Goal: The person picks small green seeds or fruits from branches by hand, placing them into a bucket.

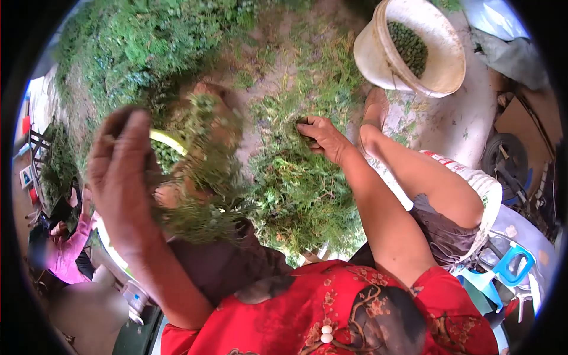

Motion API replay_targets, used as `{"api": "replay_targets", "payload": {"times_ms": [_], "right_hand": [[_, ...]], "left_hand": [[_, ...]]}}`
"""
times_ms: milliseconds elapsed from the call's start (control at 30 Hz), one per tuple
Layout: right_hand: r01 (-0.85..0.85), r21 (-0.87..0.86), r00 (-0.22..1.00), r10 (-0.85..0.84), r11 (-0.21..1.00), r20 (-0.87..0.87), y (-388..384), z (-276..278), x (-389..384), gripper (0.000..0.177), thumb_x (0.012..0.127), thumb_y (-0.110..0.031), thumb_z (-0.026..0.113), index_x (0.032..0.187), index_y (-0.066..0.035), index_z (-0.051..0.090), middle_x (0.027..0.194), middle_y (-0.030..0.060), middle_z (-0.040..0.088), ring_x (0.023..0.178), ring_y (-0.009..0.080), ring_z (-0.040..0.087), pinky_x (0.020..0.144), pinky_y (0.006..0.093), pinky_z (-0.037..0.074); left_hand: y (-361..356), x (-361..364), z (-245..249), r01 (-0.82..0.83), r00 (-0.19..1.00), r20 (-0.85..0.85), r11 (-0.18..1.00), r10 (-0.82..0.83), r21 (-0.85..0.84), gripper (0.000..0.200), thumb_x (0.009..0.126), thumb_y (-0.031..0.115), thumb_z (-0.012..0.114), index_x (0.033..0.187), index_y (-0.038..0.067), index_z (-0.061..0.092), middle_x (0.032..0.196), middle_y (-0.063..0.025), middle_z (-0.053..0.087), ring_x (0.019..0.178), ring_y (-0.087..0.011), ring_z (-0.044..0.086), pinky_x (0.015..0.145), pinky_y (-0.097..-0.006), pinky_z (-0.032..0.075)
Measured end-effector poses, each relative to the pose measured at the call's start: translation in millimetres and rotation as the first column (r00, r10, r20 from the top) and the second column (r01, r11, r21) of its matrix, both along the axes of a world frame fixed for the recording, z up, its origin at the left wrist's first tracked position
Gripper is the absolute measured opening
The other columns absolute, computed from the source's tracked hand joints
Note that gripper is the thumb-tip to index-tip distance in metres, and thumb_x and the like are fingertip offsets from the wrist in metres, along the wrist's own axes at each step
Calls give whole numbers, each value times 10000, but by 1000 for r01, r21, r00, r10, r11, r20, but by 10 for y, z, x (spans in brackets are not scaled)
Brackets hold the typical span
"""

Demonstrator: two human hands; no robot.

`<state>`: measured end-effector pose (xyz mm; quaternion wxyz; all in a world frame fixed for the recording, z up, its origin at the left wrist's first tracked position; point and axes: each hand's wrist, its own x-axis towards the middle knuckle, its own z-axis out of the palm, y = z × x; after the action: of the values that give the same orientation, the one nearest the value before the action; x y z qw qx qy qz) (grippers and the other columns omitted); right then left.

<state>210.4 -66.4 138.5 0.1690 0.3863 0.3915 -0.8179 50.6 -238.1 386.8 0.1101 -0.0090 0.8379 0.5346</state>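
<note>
My left hand (127, 177) is raised at the left, fingers curled and slightly blurred. Against its inner side hangs a bushy sprig (204, 195) with fine feathery leaves, which it appears to grip; the exact hold is hidden. Partly behind this hand is a yellow-rimmed container (170, 140) with small round green pods (165, 155). Near the middle, my right hand (324, 137) is closed, with dark green plant bits (304, 131) at its fingertips. Below it, between my legs, lies a heap of leafy green plants (302, 189).
A white bucket (370, 56) partly filled with green pods (408, 48) stands at the upper right. More cut plants (148, 41) cover the ground at upper left. Another person in pink (68, 254) sits at far left. A blue-handled object (513, 266) lies at lower right.
</note>
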Motion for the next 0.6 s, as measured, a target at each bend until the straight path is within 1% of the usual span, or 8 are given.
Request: {"api": "replay_targets", "payload": {"times_ms": [67, 133, 267, 300, 333, 433, 500, 600], "right_hand": [[19, -14, 994, -20, 1000, -103, 72, 347, -109, 166, 838, -212, 623, 964, -126, 558, 667, -78, 443, 496, 21, 320, 399, 182, 241], [214, -56, 954, -221, 975, -202, 69, 815, -244, 164, 832, -221, 637, 947, -137, 556, 679, -79, 457, 500, 20, 327, 404, 171, 252], [327, -88, 844, -332, 941, -421, 6, 1583, -363, 115, 862, -189, 613, 929, -105, 573, 680, -80, 473, 493, 19, 353, 401, 179, 261], [341, -32, 836, -318, 940, -446, -17, 1766, -375, 111, 867, -195, 608, 924, -106, 574, 672, -87, 483, 479, 16, 361, 407, 173, 271], [375, -4, 829, -337, 927, -446, -57, 1918, -378, 119, 865, -191, 612, 931, -96, 582, 691, -77, 509, 488, 12, 376, 411, 169, 281], [370, 117, 824, -268, 922, -499, -145, 2203, -337, 123, 866, -165, 609, 934, -65, 588, 742, -54, 546, 578, 12, 437, 464, 176, 351], [423, 243, 803, -237, 873, -547, -208, 2296, -320, 126, 870, -130, 595, 940, -26, 585, 779, -30, 567, 679, 24, 474, 555, 190, 407], [413, 443, 797, -80, 796, -599, -190, 2337, -253, 121, 874, -107, 577, 935, -3, 578, 780, -19, 567, 724, 36, 481, 619, 199, 422]], "left_hand": [[15, 42, -30, 162, 983, 84, 986, -166, 50, 148, 861, 141, 587, 975, 50, 611, 732, 17, 573, 540, -8, 390, 467, -168, 300], [12, 42, -52, 340, 924, 162, 938, -347, 70, 205, 859, 163, 592, 1023, 40, 591, 761, 31, 584, 507, -5, 392, 440, -163, 299], [151, 158, -114, 486, 845, 168, 860, -508, 157, 260, 877, 233, 592, 1035, 26, 590, 851, -7, 631, 549, -7, 415, 469, -156, 315], [197, 202, -126, 513, 821, 165, 832, -547, 211, 327, 864, 266, 614, 1077, 20, 580, 895, -27, 627, 644, -27, 486, 543, -156, 382], [274, 262, -99, 533, 819, 128, 825, -559, 188, 330, 852, 174, 636, 1094, -38, 561, 926, -63, 611, 829, -116, 545, 733, -236, 450], [376, 447, -59, 529, 812, 93, 795, -576, 298, 368, 835, 159, 655, 1121, -46, 549, 926, -49, 611, 823, -95, 542, 720, -208, 447], [420, 531, -65, 449, 841, 40, 738, -539, 503, 375, 821, 137, 670, 1125, -48, 550, 913, -25, 609, 808, -67, 535, 699, -187, 444], [429, 566, -46, 420, 859, 42, 749, -511, 512, 331, 827, 106, 660, 1108, -40, 563, 897, -4, 607, 793, -49, 529, 688, -177, 442]]}}
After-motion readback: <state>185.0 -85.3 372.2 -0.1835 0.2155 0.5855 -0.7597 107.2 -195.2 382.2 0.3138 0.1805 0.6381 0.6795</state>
